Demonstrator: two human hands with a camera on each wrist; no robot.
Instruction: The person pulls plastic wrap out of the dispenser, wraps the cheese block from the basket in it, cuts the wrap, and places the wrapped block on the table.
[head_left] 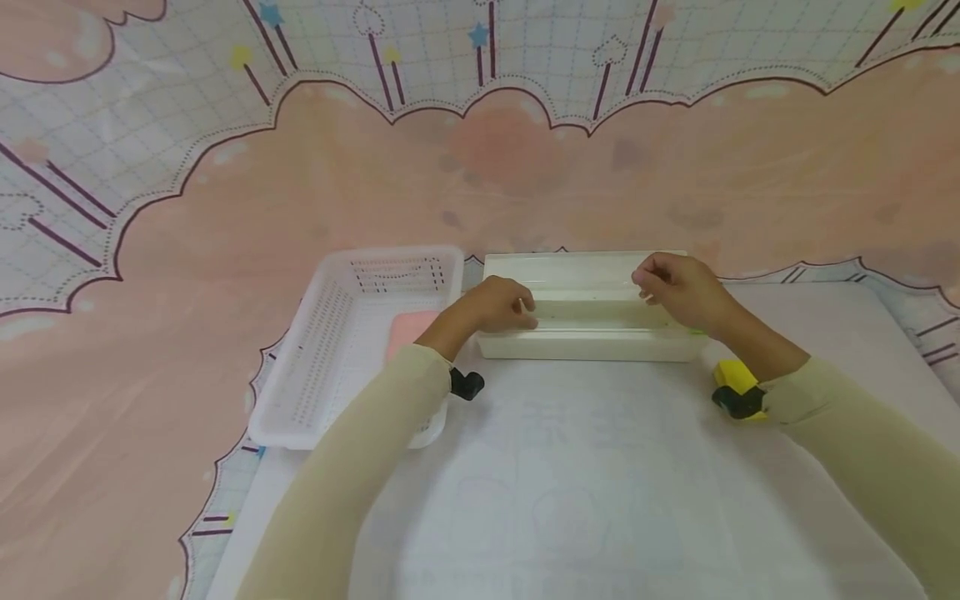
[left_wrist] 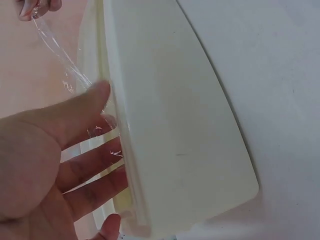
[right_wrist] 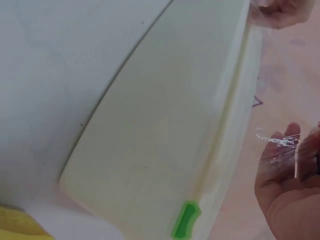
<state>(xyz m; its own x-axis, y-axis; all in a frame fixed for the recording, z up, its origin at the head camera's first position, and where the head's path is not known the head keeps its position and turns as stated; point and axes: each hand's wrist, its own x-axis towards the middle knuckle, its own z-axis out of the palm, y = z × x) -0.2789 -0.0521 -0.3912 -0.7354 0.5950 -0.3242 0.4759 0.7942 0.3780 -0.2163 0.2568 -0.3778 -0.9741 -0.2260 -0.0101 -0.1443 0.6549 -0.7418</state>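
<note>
A long cream dispenser box (head_left: 588, 346) stands on the table with its lid (head_left: 570, 271) raised behind. My left hand (head_left: 495, 304) is at the box's left end. In the left wrist view its fingers (left_wrist: 92, 167) reach over the edge, apart from the thumb, with clear film glinting across them. My right hand (head_left: 678, 287) is raised over the right end, thumb and fingertips pinching the cling film. That film (left_wrist: 60, 52) runs as a crinkled strand between the hands. A green slider (right_wrist: 186, 220) sits on the box's right end.
Left of the box stands a white perforated basket (head_left: 288, 408) with a pink item (head_left: 411, 329) in it. A yellow object (head_left: 735, 375) lies near the right wrist. The white tabletop (head_left: 555, 483) stretches in front, with a patterned cloth (head_left: 360, 183) behind.
</note>
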